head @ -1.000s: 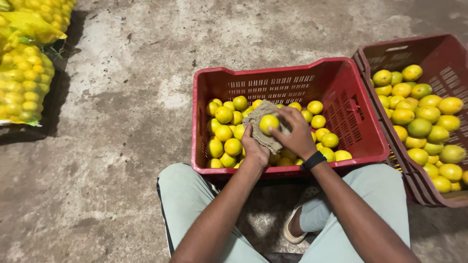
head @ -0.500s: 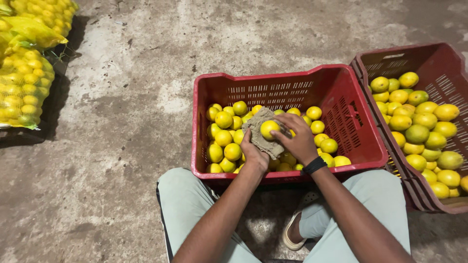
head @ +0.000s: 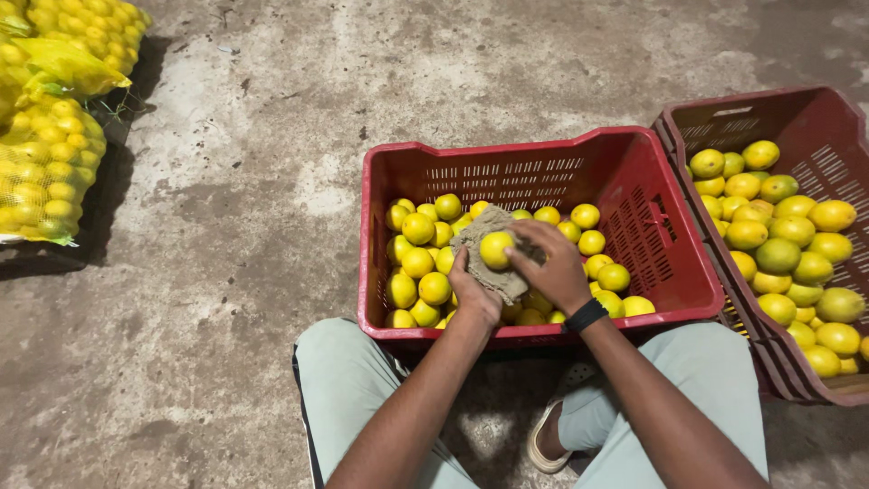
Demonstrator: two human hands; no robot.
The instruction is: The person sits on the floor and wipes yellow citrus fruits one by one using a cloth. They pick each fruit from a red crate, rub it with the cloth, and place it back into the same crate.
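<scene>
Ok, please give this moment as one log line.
left hand: holds cloth | right hand: on fruit | over crate

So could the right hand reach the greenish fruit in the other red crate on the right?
Probably yes. The right hand is busy gripping a yellow round fruit against a brownish cloth, but the second red plastic crate sits open right beside it, and nothing covers the greenish round fruit.

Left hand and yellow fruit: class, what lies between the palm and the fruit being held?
A tan cloth lies between the left hand and the yellow fruit; the head view shows it.
</scene>
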